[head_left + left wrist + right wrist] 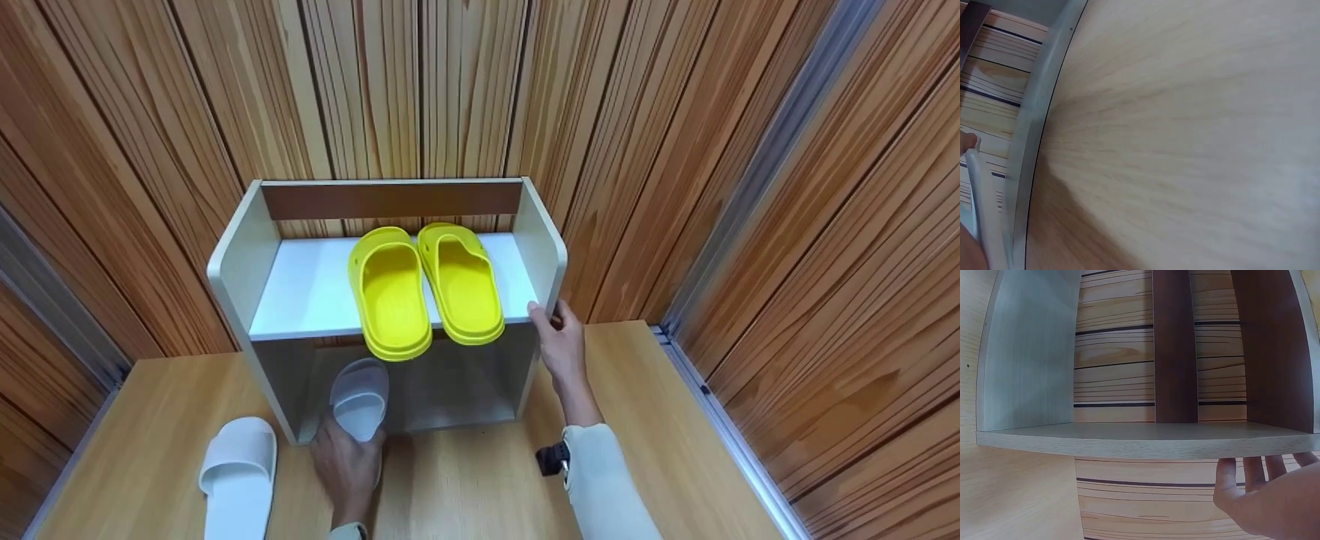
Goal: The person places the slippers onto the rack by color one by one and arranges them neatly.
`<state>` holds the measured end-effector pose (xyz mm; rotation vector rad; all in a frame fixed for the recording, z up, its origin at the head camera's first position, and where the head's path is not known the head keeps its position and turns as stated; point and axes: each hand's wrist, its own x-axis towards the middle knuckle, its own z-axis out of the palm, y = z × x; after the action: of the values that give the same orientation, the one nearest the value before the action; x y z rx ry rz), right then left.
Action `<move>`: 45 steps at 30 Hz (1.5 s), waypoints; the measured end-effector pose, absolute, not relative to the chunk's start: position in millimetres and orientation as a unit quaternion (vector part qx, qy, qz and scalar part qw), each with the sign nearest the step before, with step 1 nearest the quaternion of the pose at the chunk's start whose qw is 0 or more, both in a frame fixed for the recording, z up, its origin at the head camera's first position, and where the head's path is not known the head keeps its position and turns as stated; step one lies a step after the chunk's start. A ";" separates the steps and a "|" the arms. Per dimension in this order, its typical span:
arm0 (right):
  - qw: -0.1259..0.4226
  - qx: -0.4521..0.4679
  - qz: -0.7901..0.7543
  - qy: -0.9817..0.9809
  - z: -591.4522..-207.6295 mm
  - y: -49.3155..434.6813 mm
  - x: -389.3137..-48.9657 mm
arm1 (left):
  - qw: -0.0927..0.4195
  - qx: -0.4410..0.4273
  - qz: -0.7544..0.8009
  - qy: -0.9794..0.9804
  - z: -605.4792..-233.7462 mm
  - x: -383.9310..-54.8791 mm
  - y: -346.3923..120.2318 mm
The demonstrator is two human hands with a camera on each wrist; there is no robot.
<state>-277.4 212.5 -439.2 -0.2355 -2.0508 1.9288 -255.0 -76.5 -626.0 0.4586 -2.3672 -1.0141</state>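
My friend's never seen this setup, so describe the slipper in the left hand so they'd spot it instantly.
Start at the two-tier shoe rack against the wood-panelled wall. At its lower opening, below the yellow clogs, the left hand grips a pale slipper. Unlike the white slipper lying nearby and the clogs up top, it alone is held.

Free shelf (307, 289) left of clogs (394, 296)

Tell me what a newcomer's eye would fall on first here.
Probably the bright yellow clogs, side by side on the top shelf of the small rack. Next, the left hand holding a pale slipper at the lower compartment, with a white slipper on the wooden surface to its left. The right hand grips the rack's right side panel.
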 end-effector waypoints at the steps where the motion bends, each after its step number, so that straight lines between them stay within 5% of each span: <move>1: 0.158 -0.081 0.675 -0.716 -439.1 212.7 -277.3 | 0.265 0.165 -0.376 -0.872 -626.4 -257.0 -75.3; 16: 0.153 -0.100 0.671 -0.719 -438.8 210.5 -277.7 | 0.229 0.168 -0.376 -0.882 -636.4 -277.8 -65.8; 31: 0.161 -0.088 0.673 -0.716 -438.4 211.8 -277.8 | 0.306 0.128 -0.394 -0.857 -647.0 -293.1 -67.9; 45: 0.158 -0.091 0.675 -0.715 -437.4 211.8 -275.2 | 0.296 0.131 -0.360 -0.875 -650.9 -295.6 -58.4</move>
<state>-275.2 211.8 -437.4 -0.2604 -2.0448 1.9310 -295.6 -58.4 -650.9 0.3482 -2.3276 -0.9589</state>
